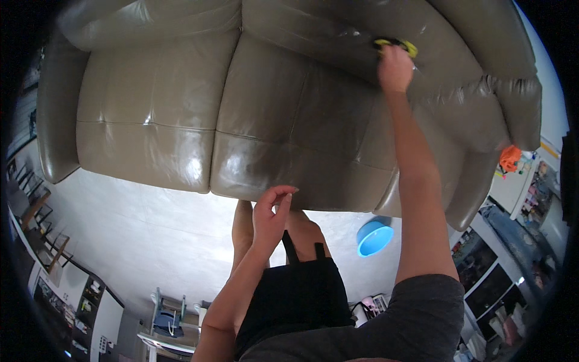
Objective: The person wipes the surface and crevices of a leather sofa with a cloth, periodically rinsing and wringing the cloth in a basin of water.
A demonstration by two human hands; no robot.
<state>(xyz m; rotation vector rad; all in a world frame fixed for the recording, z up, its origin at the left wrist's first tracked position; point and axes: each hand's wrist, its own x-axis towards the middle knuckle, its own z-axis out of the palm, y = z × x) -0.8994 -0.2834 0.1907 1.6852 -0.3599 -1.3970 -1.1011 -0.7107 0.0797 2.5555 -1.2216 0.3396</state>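
A brown leather sofa spans the upper part of the head view. My right hand reaches far forward to its backrest at the upper right, shut on a yellow and black scrubbing brush or pad pressed to the leather; its exact kind is hard to tell. Near the front edge of the middle seat, my left hand hovers with bent fingers, thumb and forefinger close together, and nothing seen in it.
A light blue plastic basin stands on the pale floor by the sofa front, right of my legs. Beyond the right armrest, an orange cloth or bag lies on a white cabinet. Chairs stand behind, lower left.
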